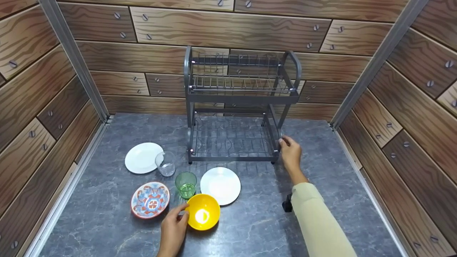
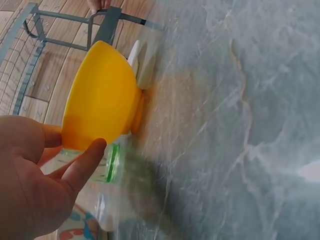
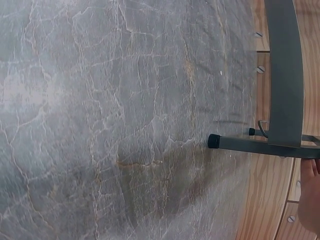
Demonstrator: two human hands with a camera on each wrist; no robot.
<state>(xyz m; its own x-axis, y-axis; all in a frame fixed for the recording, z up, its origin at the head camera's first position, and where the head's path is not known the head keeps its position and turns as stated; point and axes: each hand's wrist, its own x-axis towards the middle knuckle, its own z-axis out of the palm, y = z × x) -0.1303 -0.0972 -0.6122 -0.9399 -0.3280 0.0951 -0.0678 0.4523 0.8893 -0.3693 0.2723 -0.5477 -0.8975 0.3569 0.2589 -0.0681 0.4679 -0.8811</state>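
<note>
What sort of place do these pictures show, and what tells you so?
Probably a staged booth rather than a real kitchen: wood-patterned walls meet at metal strips, and a dish rack stands with a yellow bowl on a marble-patterned surface.

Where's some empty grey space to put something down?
There's bare room between the white plate by the yellow bowl and the sleeve, between the sleeve and right wall, and between the patterned dish and left wall. It's crowded round the green glass, with the clear glass, yellow bowl and plate close.
</note>
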